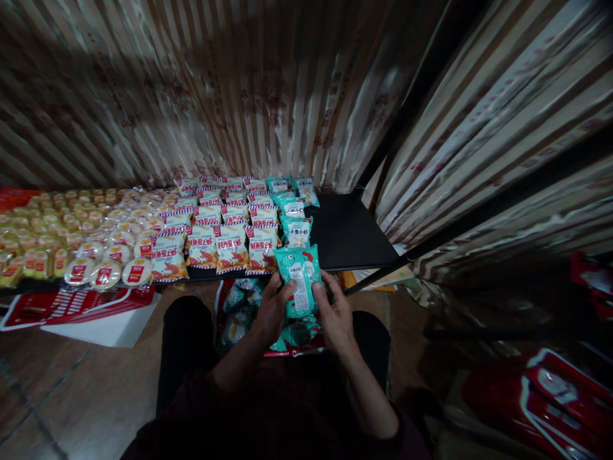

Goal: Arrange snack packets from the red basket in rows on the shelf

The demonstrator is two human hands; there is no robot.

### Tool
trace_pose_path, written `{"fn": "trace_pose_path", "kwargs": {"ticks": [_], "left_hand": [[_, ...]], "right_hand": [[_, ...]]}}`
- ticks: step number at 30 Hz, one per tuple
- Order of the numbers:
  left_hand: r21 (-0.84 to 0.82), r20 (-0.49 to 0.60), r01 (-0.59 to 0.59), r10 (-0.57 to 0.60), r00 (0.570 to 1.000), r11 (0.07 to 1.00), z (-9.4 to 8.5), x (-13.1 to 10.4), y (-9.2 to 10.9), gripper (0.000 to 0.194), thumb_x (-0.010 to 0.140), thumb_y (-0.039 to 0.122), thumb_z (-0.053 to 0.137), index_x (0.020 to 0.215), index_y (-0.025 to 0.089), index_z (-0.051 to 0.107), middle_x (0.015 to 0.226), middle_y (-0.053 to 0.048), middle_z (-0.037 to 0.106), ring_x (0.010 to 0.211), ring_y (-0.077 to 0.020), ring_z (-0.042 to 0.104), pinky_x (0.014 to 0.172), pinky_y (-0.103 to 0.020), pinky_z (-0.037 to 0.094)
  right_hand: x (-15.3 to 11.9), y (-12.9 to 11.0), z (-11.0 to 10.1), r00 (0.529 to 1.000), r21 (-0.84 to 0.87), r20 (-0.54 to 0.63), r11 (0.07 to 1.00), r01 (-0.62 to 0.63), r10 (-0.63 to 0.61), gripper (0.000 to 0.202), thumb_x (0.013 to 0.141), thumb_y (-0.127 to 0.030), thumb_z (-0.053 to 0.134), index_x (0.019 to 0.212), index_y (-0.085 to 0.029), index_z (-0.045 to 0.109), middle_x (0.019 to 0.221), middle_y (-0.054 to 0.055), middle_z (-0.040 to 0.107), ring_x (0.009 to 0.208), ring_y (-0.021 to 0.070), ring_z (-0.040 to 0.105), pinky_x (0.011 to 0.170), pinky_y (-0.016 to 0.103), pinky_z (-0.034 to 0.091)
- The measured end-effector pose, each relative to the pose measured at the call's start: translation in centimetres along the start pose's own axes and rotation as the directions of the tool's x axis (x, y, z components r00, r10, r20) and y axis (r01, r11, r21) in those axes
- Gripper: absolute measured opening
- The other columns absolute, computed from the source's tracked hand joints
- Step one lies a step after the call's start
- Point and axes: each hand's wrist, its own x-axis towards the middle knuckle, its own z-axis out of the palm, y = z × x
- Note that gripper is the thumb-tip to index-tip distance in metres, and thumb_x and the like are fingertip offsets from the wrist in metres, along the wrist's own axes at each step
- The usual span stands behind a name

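Striped, printed hangings (215, 96) stand behind the black shelf (354, 233) and at its right side, in rather weak light. Upon this shelf you see, from left to right, small yellow wrapped pieces (36, 262), round wrapped pieces (106, 273), rows of white packets (231, 248) and one line of green packets (297, 231). Your left hand (271, 312) and your right hand (336, 313) are both closed on one teal packet (301, 292), near the front edge. Below it, a red-rimmed container (306, 352) with similar packets is between your knees (188, 332), above the tiled floor (62, 390).
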Motion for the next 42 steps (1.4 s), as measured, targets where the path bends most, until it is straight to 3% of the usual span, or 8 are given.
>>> {"fn": "trace_pose_path", "kwargs": {"ticks": [6,14,21,24,30,38,42], "left_hand": [[0.059,-0.021,-0.004,0.005,1.000,0.998,0.4,0.0,0.4,0.043,0.074,0.041,0.065,0.111,0.018,0.062,0.106,-0.005,0.070,0.096,-0.0216,0.064,0.084,-0.030,0.049],[-0.070,0.139,0.015,-0.005,0.990,0.997,0.4,0.8,-0.8,0.047,0.074,0.032,0.065,0.119,0.020,0.060,0.115,-0.007,0.067,0.104,-0.0236,0.063,0.091,-0.034,0.049],[-0.051,0.010,0.052,-0.052,0.999,0.997,0.7,1.7,-1.7,0.046,0.071,0.032,0.069,0.115,0.020,0.063,0.107,-0.006,0.070,0.101,-0.0214,0.063,0.090,-0.033,0.048],[-0.003,-0.042,0.073,-0.073,0.996,0.997,1.1,1.6,-1.0,0.045,0.070,0.032,0.069,0.114,0.020,0.065,0.103,-0.006,0.071,0.100,-0.0227,0.063,0.090,-0.034,0.048],[0.051,-0.042,0.048,-0.046,0.998,0.998,2.0,1.3,0.9,0.036,0.071,0.029,0.066,0.106,0.020,0.067,0.103,-0.007,0.070,0.106,-0.0252,0.061,0.091,-0.033,0.049],[0.019,-0.028,0.019,-0.018,0.999,1.000,1.8,2.3,-1.8,0.042,0.075,0.031,0.061,0.116,0.021,0.058,0.105,-0.005,0.068,0.093,-0.0191,0.063,0.080,-0.029,0.049],[0.053,-0.047,-0.006,0.008,0.999,0.999,1.6,2.6,-2.5,0.042,0.078,0.031,0.060,0.118,0.020,0.056,0.100,-0.003,0.068,0.084,-0.0154,0.062,0.075,-0.025,0.047]], "right_hand": [[0.3,0.6,0.0,1.000,-0.014,-0.026,1.000,0.004,-0.004,0.049,0.081,-0.051,0.060,0.118,-0.019,0.062,0.113,0.008,0.069,0.102,0.0251,0.063,0.089,0.041,0.051],[1.4,0.2,-0.7,0.998,-0.076,-0.060,0.997,0.014,-0.019,0.051,0.081,-0.054,0.057,0.117,-0.018,0.062,0.115,0.009,0.067,0.107,0.0263,0.061,0.095,0.044,0.047],[1.5,-1.0,-1.0,0.999,0.025,-0.010,0.999,-0.045,0.045,0.055,0.079,-0.054,0.061,0.123,-0.020,0.058,0.119,0.009,0.066,0.109,0.0258,0.061,0.095,0.043,0.049],[1.5,-0.9,-1.1,0.998,0.064,-0.010,0.996,-0.069,0.070,0.059,0.077,-0.055,0.062,0.124,-0.019,0.057,0.120,0.010,0.066,0.110,0.0261,0.061,0.095,0.043,0.049],[1.6,-0.8,-1.4,0.999,0.065,-0.016,0.997,-0.051,0.052,0.061,0.077,-0.053,0.063,0.127,-0.019,0.056,0.124,0.011,0.063,0.113,0.0270,0.060,0.095,0.043,0.049],[1.9,0.1,-1.9,0.984,-0.168,-0.067,0.974,0.153,-0.166,0.044,0.088,-0.042,0.052,0.126,-0.020,0.055,0.127,0.011,0.060,0.116,0.0238,0.056,0.102,0.045,0.043],[2.0,-0.3,-2.2,0.899,-0.409,-0.045,0.829,0.381,-0.436,0.030,0.089,-0.030,0.051,0.117,-0.021,0.060,0.127,0.011,0.057,0.118,0.0236,0.053,0.100,0.045,0.043]]}}
